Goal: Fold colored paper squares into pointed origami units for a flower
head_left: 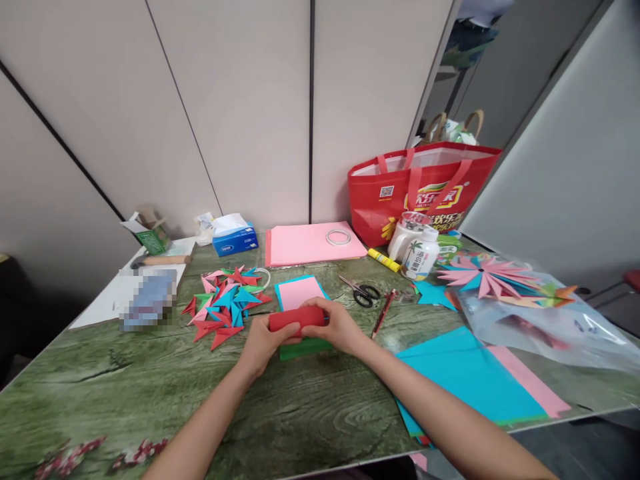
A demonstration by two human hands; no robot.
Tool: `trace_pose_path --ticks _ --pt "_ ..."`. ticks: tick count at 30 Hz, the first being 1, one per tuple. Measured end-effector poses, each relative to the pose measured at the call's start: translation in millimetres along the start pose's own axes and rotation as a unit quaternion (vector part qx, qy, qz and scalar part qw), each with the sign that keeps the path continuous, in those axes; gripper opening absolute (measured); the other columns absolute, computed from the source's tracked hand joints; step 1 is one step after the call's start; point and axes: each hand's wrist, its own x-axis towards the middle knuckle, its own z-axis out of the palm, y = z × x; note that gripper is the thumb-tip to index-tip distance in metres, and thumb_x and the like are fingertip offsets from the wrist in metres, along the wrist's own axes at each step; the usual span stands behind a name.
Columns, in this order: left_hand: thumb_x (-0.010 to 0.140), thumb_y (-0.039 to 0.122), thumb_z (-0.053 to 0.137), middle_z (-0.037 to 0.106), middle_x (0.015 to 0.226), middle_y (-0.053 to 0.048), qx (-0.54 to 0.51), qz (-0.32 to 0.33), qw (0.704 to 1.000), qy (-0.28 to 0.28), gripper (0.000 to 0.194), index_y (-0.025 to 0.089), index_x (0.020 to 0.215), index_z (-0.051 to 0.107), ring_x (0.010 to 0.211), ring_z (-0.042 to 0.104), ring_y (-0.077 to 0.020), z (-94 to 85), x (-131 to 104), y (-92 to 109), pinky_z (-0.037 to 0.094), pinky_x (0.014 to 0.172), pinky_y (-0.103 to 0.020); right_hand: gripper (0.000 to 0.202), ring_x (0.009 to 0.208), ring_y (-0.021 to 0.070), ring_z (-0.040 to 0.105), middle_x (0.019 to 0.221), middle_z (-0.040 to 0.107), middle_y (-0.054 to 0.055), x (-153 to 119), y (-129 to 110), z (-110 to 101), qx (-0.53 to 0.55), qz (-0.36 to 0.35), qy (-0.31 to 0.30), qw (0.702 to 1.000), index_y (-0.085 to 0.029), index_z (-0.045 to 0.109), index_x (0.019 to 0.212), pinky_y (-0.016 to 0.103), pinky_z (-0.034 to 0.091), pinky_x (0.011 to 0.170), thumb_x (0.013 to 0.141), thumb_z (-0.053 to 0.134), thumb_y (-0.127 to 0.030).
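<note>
Both hands grip a sheet of red paper [294,319], which is bent over into a curve. My left hand [265,342] is closed on its left end, with the thumb along the lower edge. At the other end, my right hand [341,325] has its fingers over the top and its thumb underneath. Under and behind the red paper lie a pink paper sheet [299,292] on blue paper, and a green sheet [303,349] that shows below. To the left is a pile of folded paper pieces [227,303] in red, pink, blue and green.
Black-handled scissors [366,295] and a red pen [384,313] lie to the right. Beyond are a glue stick [384,259], a white bottle [421,255] and a red bag [375,200]. Blue sheets [465,373] spread at right front. A tissue box [234,240] stands behind.
</note>
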Motion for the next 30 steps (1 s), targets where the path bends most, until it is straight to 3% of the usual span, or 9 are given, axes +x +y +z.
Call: trace_pose_path --ticks 18,25,30 --pt "0.053 0.023 0.075 0.071 0.063 -0.003 -0.026 -0.018 0.999 0.006 0.025 0.008 0.071 0.066 0.056 0.064 -0.0166 1.0 2.0 -3.3 0.056 0.061 -0.031 0.031 0.070 0.0146 0.052 0.080 0.058 0.000 -3.5 -0.7 -0.6 0.078 0.043 -0.008 0.996 -0.017 0.057 0.087 0.024 0.040 0.063 0.059 0.068 -0.023" --pt "0.054 0.024 0.075 0.070 0.064 -0.004 -0.018 -0.003 1.000 0.018 0.026 0.007 0.072 0.066 0.056 0.064 -0.0170 0.4 2.1 -5.0 0.056 0.057 -0.032 0.032 0.071 0.0141 0.050 0.081 0.055 0.000 -4.6 -1.0 2.5 0.057 0.030 0.003 0.998 -0.018 0.055 0.088 0.023 0.040 0.063 0.059 0.067 -0.022" --pt "0.055 0.025 0.074 0.069 0.063 -0.003 -0.015 0.004 1.000 0.013 0.024 0.009 0.069 0.066 0.056 0.064 -0.0176 0.1 0.7 -5.2 0.056 0.056 -0.032 0.038 0.061 0.0106 0.044 0.074 0.050 -0.004 -7.3 -2.6 5.5 0.051 0.051 0.026 0.997 -0.020 0.049 0.091 0.019 0.037 0.053 0.057 0.065 -0.018"
